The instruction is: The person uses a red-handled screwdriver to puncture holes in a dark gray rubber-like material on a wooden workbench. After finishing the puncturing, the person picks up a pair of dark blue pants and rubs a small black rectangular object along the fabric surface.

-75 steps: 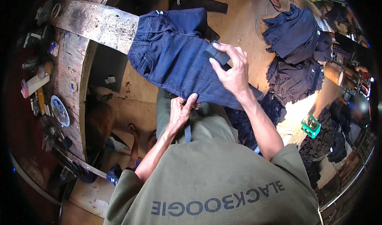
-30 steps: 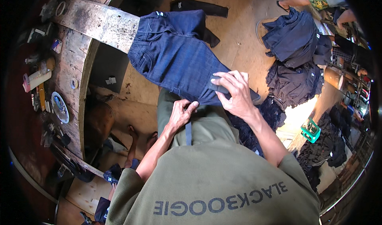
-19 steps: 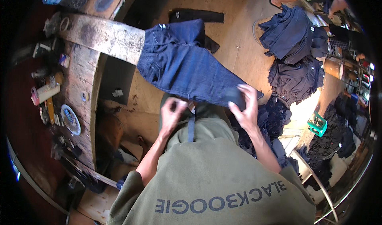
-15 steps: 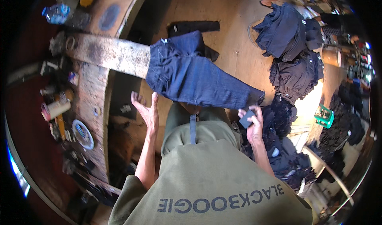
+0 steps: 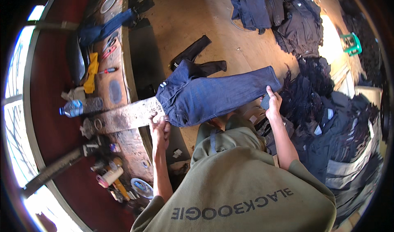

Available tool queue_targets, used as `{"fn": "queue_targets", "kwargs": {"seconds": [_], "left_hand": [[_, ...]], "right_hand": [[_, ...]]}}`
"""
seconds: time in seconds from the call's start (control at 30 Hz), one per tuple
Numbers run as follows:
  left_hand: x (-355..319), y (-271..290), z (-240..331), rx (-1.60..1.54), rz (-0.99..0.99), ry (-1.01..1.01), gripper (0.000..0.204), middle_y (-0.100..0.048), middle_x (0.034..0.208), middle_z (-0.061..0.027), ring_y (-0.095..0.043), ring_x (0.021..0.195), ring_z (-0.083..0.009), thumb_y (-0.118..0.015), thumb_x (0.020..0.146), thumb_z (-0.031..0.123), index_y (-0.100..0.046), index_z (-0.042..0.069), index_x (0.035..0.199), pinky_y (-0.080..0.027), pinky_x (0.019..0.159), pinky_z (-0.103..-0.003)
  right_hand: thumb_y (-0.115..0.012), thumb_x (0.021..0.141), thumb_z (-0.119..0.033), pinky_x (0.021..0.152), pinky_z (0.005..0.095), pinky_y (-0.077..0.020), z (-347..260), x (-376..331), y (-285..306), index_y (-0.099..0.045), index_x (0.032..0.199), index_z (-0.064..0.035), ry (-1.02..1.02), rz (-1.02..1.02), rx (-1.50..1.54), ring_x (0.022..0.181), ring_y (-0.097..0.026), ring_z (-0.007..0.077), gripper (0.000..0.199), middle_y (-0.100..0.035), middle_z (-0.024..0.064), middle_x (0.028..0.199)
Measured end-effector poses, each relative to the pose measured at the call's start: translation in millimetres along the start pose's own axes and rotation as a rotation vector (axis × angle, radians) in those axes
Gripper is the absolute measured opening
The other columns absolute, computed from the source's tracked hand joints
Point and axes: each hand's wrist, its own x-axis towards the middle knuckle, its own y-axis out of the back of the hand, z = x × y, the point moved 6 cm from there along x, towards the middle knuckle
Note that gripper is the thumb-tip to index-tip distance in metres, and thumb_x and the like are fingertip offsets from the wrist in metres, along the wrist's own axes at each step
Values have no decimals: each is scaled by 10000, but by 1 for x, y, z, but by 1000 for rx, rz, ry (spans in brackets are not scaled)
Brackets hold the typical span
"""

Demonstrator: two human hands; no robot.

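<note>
A pair of dark blue jeans (image 5: 213,96) lies stretched sideways over a worn wooden plank (image 5: 123,116), waist at the left, leg ends at the right. My left hand (image 5: 159,127) sits at the waistband where it meets the plank, fingers curled on the cloth edge. At the leg hem my right hand (image 5: 274,102) holds a small dark block (image 5: 264,102) against the denim. My olive shirt fills the lower part of the view.
A workbench (image 5: 119,59) on the left carries a water bottle (image 5: 76,107), a yellow cloth (image 5: 91,72), a red-handled screwdriver (image 5: 107,70), another pair of jeans (image 5: 104,28) and small tools. Heaps of dark jeans (image 5: 328,121) lie at the right, beyond them a green stool (image 5: 352,43).
My right hand slid with the dark block from the middle of the jeans out to the leg hem. My left hand left my lap for the waistband. The view has swung.
</note>
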Motion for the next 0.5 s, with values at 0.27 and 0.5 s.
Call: {"fn": "queue_targets", "kwargs": {"seconds": [0.27,0.5], "left_hand": [[35,-25,-25,1361,544,87,1259,-407,1644,-389,-427,1533,-477,-922,731,700,-473,-93,1600,-353,1274,-519],[-24,-74,6,822,112,30,796,-672,1470,-207,-683,1303,-339,-867,944,356,-549,-40,1557,-519,1144,-440]], "right_hand": [[-785,1048,-359,556,340,-589,-8,-5,-6,-717,1058,2,-149,-246,-178,622,-715,189,368,-715,60,819],[-824,1031,-324,522,347,-570,2,3,5,-682,941,-36,39,-121,44,578,-643,157,333,-687,43,837]]}}
